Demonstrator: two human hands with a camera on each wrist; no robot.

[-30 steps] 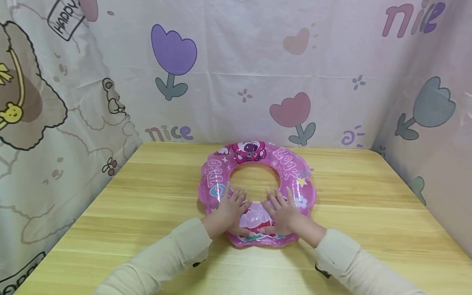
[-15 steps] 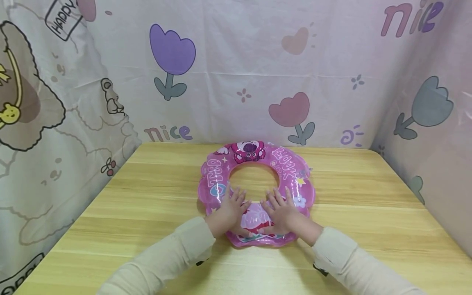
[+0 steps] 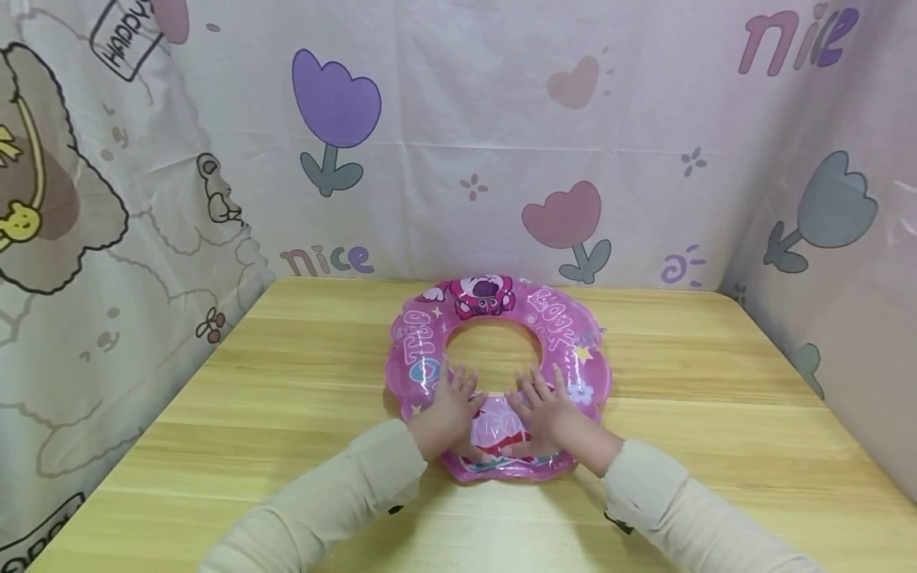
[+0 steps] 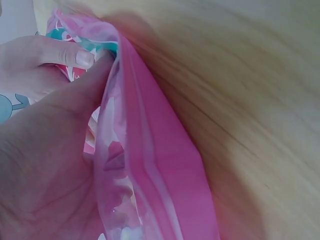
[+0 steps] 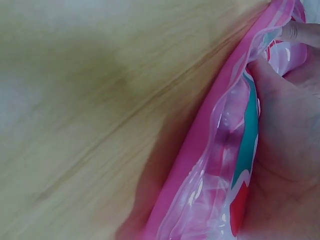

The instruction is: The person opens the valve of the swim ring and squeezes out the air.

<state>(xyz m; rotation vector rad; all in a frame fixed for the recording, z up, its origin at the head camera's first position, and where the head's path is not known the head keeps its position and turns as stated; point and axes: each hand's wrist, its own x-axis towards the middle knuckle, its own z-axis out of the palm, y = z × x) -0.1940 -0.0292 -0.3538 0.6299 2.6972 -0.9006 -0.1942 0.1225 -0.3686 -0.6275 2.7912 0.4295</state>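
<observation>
A pink inflatable swim ring (image 3: 573, 318) with a scalloped edge lies flat on the wooden table, printed with a bear, white lettering, stars and flowers. My left hand (image 3: 451, 410) rests on the near left part of the ring, fingers spread and pointing to its hole. On the near right part my right hand (image 3: 548, 418) lies the same way. The two thumbs point toward each other near the front edge. In the left wrist view the left hand (image 4: 55, 130) presses the ring's film (image 4: 160, 150). The right wrist view shows the right palm (image 5: 290, 135) against the ring's wrinkled side (image 5: 215, 145).
The light wooden table (image 3: 286, 358) extends to both sides of the ring and in front of it. A pale curtain (image 3: 458, 95) with tulips and hearts hangs right behind the table's back edge. Similar printed cloth (image 3: 129, 302) runs along the left side, and more on the right.
The left forearm and wrist have shifted slightly to the right and the right wrist slightly to the left. Both hands stay spread on the ring, which keeps its place.
</observation>
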